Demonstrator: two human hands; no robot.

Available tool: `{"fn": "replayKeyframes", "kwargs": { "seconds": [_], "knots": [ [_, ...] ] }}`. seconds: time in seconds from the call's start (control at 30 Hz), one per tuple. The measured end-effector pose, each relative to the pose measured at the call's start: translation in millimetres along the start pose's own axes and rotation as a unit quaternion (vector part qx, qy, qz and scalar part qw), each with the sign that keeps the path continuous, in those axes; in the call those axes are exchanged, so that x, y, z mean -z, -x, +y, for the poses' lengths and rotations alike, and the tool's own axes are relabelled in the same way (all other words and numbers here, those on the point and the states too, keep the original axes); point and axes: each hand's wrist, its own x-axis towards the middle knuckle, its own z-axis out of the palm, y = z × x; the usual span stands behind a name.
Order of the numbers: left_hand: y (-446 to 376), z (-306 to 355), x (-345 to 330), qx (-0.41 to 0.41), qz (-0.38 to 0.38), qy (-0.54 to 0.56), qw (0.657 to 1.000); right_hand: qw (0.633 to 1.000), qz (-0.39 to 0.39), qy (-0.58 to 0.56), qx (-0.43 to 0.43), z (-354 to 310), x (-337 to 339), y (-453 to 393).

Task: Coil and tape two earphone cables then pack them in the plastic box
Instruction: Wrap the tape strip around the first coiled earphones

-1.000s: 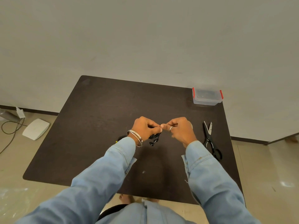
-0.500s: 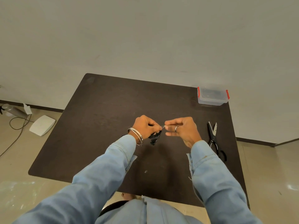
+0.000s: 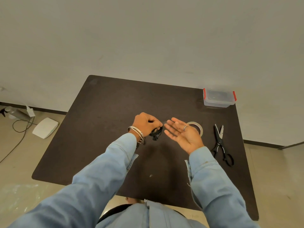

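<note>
Black coiled earphone cable [image 3: 156,134] gripped in left hand [image 3: 146,123]; right hand [image 3: 181,133] open, empty; plastic box [image 3: 219,97] apparently unpacked.

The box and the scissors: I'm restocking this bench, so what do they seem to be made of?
The box looks like clear, glossy plastic: the dark table shows through its walls, and its end clips are red, likely plastic too. The scissors seem to have bare steel blades, pale and shiny, with black handles of matte plastic or rubber; which of those cannot be told.
</note>
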Motion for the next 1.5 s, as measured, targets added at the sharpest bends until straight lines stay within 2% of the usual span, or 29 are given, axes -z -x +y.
{"fn": "replayKeyframes", "kwargs": {
  "seconds": [0.13, 0.3, 0.37, 0.53, 0.7, 0.9, 1.17, 1.27, 1.37, 1.5],
  "knots": [
    [-3, -10, 6, 0.016, -0.034, 0.106, 0.994, 0.999, -0.045, 0.012, 0.013, 1, -6, 1],
    [-5, -16, 8, 0.021, -0.039, 0.147, 0.988, 0.991, -0.063, 0.102, 0.064, 4, -17, -1],
    [-5, -16, 8, 0.028, -0.023, 0.164, 0.986, 0.977, -0.078, 0.158, 0.118, 6, -18, -3],
    [-7, -14, 9, 0.046, 0.006, 0.21, 0.977, 0.917, -0.077, 0.299, 0.252, 14, -18, -8],
    [-6, -11, 7, 0.047, 0.015, 0.228, 0.973, 0.925, -0.029, 0.247, 0.288, 20, -26, -12],
    [-2, -11, 2, 0.064, -0.016, 0.274, 0.959, 0.945, 0.017, 0.171, 0.278, 25, -32, -11],
    [4, -6, -8, 0.054, -0.01, 0.368, 0.928, 0.931, 0.064, 0.128, 0.337, 27, -37, -6],
    [2, -3, -9, 0.038, 0.006, 0.349, 0.936, 0.924, 0.064, 0.147, 0.347, 19, -36, -9],
    [-1, -5, -15, 0.04, 0.012, 0.318, 0.947, 0.908, 0.105, 0.168, 0.37, 19, -38, -11],
    [0, -2, -28, 0.038, 0.01, 0.292, 0.956, 0.911, 0.173, 0.096, 0.362, 20, -40, -15]
  ]
}}
